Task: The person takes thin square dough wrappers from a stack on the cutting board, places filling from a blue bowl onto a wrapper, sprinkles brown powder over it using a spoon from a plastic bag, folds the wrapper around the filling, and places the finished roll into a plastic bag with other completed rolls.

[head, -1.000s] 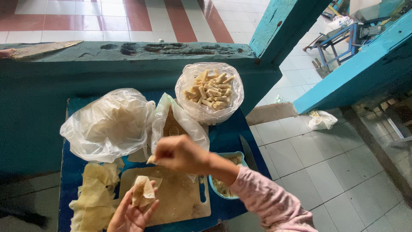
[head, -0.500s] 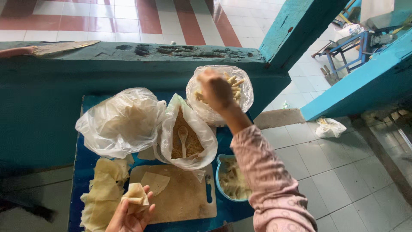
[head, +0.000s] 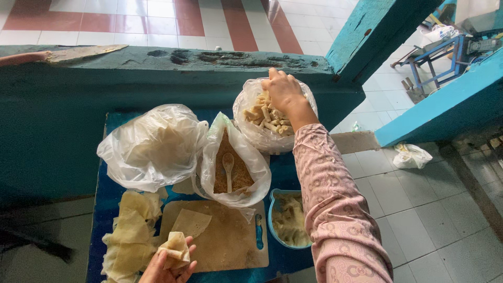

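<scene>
The right hand [head: 284,90] rests curled over the rolls [head: 264,119]; its grasp is hidden. The left hand [head: 168,264] pinches a wrapper [head: 175,246].

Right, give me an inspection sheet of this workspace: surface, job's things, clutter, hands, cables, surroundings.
Surface: blue table, crowded; wooden cutting board with one flat wrapper on it.
Job's things: bag of rolled sticks; open bag of brown filling with a spoon in it; folded wrapper.
Clutter: closed plastic bag; pile of wrappers; blue bowl of pale shreds.
Hands: right hand inside the stick bag, grasp hidden; left hand holds the folded wrapper.
Cables: nothing seen.
Surroundings: teal low wall; tiled floor; a bag lying on it.
</scene>
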{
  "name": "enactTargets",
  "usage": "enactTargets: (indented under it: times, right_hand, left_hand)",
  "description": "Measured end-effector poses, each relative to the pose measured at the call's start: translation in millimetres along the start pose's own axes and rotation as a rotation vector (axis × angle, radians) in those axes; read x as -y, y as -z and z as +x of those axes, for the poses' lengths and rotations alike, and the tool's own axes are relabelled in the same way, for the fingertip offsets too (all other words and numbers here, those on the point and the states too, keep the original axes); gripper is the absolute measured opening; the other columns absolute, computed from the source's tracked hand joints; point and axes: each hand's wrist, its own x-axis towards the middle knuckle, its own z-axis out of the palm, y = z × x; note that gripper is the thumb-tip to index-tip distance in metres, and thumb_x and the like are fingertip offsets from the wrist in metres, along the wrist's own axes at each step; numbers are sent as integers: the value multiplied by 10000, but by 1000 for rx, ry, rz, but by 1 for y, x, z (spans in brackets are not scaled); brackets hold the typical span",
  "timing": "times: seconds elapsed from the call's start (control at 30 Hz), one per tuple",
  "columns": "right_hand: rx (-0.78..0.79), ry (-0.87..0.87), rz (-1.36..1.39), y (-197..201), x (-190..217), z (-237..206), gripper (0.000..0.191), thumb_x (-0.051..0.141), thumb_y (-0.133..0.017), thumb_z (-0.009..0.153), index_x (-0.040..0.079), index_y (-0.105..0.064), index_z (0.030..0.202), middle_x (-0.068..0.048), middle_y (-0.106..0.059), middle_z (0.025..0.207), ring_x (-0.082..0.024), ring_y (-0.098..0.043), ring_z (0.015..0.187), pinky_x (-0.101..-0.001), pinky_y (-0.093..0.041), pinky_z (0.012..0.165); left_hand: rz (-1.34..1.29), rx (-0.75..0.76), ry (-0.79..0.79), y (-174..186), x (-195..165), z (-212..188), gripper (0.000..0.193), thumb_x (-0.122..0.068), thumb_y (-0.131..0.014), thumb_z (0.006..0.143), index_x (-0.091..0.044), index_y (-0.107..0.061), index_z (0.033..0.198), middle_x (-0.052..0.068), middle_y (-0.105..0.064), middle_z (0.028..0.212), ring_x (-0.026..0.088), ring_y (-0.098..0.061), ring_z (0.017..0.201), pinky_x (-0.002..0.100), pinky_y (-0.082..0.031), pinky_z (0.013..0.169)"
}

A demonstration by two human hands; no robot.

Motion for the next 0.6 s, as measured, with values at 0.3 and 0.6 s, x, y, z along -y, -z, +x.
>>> enactTargets:
  times: [0.3,0.6]
  right_hand:
    - [-247,-2,322,8,-13,-11,80,108,-769,828,64,-728,881,-138,-622,1055,-317,-639,1045,-438,-526,913]
    - [-93,497,976,49,123,-153,119,80,-761,881,36,-675,950,-106,-705,874,-198,-704,757,-326,-557,655]
  left_hand:
    - [-32,51,-5,7,4,7,662,-451,-518,915,-178,-393,1505,167,-493,1515,341,-517,1339,577,-526,972]
    - [-158,7,27,-11,32,23,588,-413,-445,956,-168,-439,1490,163,-535,1491,314,-539,1328,551,-482,1024]
